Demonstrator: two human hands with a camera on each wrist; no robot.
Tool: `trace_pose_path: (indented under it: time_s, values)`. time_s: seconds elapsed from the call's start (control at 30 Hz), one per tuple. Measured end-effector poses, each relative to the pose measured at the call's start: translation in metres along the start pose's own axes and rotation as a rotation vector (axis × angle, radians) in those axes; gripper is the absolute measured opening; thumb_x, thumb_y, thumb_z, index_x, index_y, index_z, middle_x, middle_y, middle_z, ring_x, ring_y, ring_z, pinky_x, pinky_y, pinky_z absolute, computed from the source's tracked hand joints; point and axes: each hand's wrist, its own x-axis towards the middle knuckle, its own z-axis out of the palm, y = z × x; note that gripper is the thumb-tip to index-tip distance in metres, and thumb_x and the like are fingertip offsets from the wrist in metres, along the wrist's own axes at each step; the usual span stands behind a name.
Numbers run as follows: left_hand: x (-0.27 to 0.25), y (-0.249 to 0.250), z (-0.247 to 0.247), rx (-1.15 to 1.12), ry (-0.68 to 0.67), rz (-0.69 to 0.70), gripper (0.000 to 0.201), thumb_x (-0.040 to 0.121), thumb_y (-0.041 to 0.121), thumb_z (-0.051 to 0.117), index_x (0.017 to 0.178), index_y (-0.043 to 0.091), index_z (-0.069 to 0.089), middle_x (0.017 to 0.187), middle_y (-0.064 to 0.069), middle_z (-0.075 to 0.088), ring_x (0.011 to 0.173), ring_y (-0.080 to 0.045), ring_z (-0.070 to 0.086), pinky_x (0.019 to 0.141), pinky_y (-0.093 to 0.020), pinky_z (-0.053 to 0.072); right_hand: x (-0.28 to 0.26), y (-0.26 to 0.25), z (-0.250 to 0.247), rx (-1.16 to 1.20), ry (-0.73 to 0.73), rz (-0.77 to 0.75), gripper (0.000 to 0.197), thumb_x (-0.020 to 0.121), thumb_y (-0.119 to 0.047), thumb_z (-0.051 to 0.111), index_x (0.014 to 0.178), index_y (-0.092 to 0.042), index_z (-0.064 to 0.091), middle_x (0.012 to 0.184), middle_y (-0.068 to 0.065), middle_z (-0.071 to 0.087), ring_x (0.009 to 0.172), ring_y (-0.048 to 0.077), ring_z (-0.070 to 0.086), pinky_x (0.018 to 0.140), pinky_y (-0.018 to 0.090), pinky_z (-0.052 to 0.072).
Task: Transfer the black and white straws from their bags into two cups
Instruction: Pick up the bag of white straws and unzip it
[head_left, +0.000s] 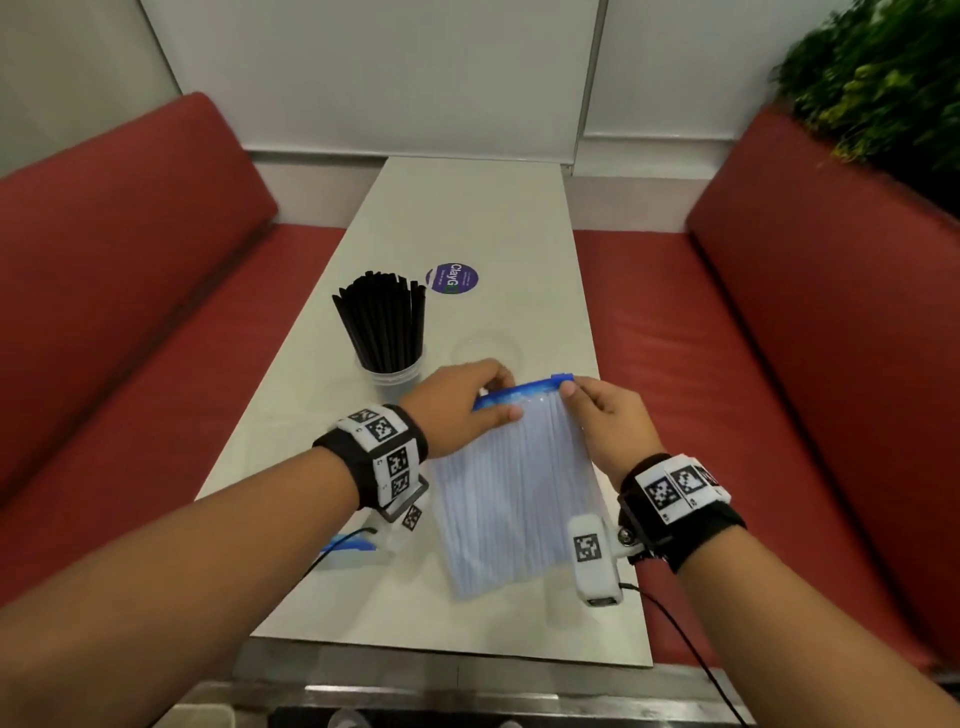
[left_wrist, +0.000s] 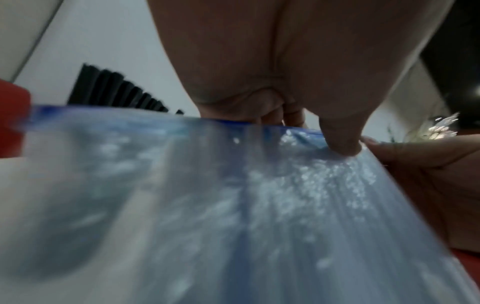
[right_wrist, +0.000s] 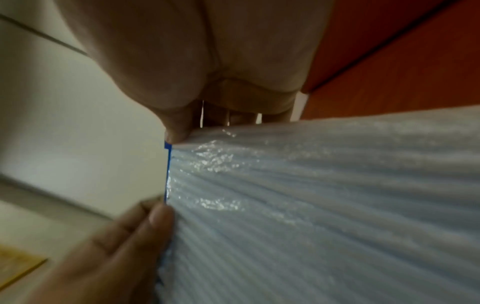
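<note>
A clear zip bag (head_left: 514, 499) full of white straws (right_wrist: 311, 205) is held tilted above the table, its blue zip strip (head_left: 524, 391) uppermost. My left hand (head_left: 467, 405) pinches the strip's left part, thumb on the near face (left_wrist: 340, 144). My right hand (head_left: 602, 415) pinches the right end by the blue slider (head_left: 562, 378). Black straws (head_left: 384, 322) stand bundled in a clear cup (head_left: 392, 371) behind my left hand. A second clear cup (head_left: 485, 348), holding nothing, stands just beyond the bag.
A long white table (head_left: 467, 223) runs between two red bench seats (head_left: 119, 249). A round purple sticker (head_left: 452, 279) lies on it behind the cups. Another bag with a blue strip (head_left: 348, 545) lies under my left wrist. A plant (head_left: 893, 78) is at the far right.
</note>
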Motion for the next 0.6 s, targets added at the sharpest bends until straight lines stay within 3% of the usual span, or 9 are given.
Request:
trace_pose_path:
  time_s: [0.07,0.13,0.27,0.43,0.5,0.6]
  values:
    - [0.002,0.024,-0.005,-0.047,0.084,0.084,0.018,0.095,0.032,0.067,0.107,0.018,0.067,0.093,0.012,0.065,0.082,-0.021,0.064,0.077,-0.03,0.05,-0.006,-0.013,0.0,0.003,-0.031,-0.093,0.021,0.1,-0.021,0.054,0.098,-0.025,0.074,0.083,-0.013,0.071,0.075,-0.007,0.063,0.073,0.014,0.049]
    - [0.005,0.041,-0.007,-0.083,0.162,0.122,0.015,0.096,0.028,0.067,0.102,0.015,0.071,0.082,0.017,0.062,0.081,-0.022,0.065,0.077,-0.029,0.051,-0.009,-0.022,0.0,-0.002,-0.017,-0.168,0.02,0.099,-0.016,0.056,0.103,-0.016,0.075,0.084,-0.012,0.071,0.073,-0.012,0.061,0.071,0.006,0.045]
    - [0.009,0.054,-0.011,-0.161,0.221,0.168,0.015,0.096,0.023,0.067,0.105,0.015,0.075,0.091,0.011,0.07,0.084,-0.02,0.068,0.082,-0.028,0.053,-0.005,-0.033,-0.011,0.053,0.091,-0.19,0.012,0.091,-0.02,0.069,0.091,-0.011,0.078,0.08,0.0,0.074,0.067,-0.001,0.059,0.064,0.013,0.047]
    - [0.009,0.057,-0.012,-0.136,0.256,0.247,0.017,0.096,0.02,0.065,0.104,0.01,0.077,0.097,-0.005,0.078,0.093,-0.024,0.071,0.09,-0.042,0.056,-0.007,-0.037,-0.017,-0.096,0.111,-0.314,0.012,0.091,-0.016,0.068,0.083,-0.013,0.076,0.063,-0.007,0.064,0.05,0.0,0.051,0.053,0.009,0.037]
    - [0.007,0.052,-0.012,-0.116,0.286,0.265,0.016,0.095,0.019,0.066,0.102,0.01,0.077,0.095,-0.005,0.078,0.092,-0.025,0.071,0.089,-0.042,0.056,-0.007,-0.037,-0.014,-0.103,0.152,-0.344,0.012,0.091,-0.014,0.067,0.082,-0.016,0.074,0.064,-0.002,0.067,0.052,0.001,0.051,0.053,0.01,0.039]
    - [0.001,0.032,-0.014,-0.098,0.278,0.198,0.013,0.095,0.017,0.068,0.1,0.011,0.078,0.091,-0.001,0.078,0.089,-0.019,0.071,0.088,-0.037,0.055,-0.002,-0.04,-0.02,-0.026,0.247,-0.315,0.016,0.092,-0.013,0.065,0.079,-0.021,0.068,0.066,-0.008,0.063,0.054,-0.001,0.051,0.056,0.013,0.042]
